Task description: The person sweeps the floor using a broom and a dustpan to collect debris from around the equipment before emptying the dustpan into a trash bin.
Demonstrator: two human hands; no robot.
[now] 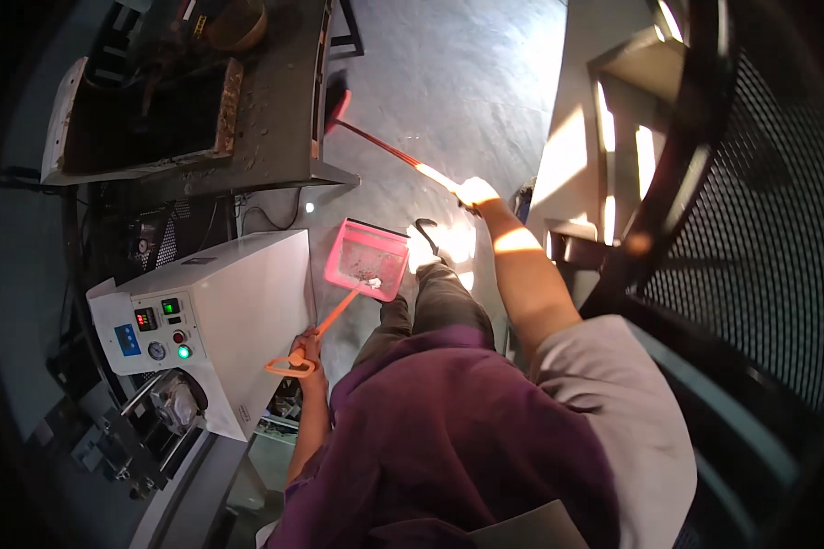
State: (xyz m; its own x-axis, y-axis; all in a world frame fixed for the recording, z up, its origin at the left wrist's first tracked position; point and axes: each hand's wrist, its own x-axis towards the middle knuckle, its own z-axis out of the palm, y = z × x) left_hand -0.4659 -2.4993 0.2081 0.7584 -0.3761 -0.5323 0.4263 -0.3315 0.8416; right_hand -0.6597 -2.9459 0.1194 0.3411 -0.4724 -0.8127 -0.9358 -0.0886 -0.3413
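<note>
My left hand (307, 352) is wrapped round the orange handle of a pink dustpan (339, 260), low beside the white machine. Grey dirt and a few white scraps lie in the pan. Out ahead on the right, my right hand (478, 194) grips the upper part of a broom (386, 146) with a reddish stick. The broom slants away to the far left, where its red head (340, 104) meets the floor by the dark workbench, partly in shadow. Bright sunlight washes out some of my right hand.
A white machine (247, 302) with lit displays and buttons stands at the left. Behind it is a dark, dirty workbench (274, 110) carrying an open wooden-edged box (224, 114). Along the right runs a black mesh panel (750, 220). Sun patches mark the grey floor (467, 73).
</note>
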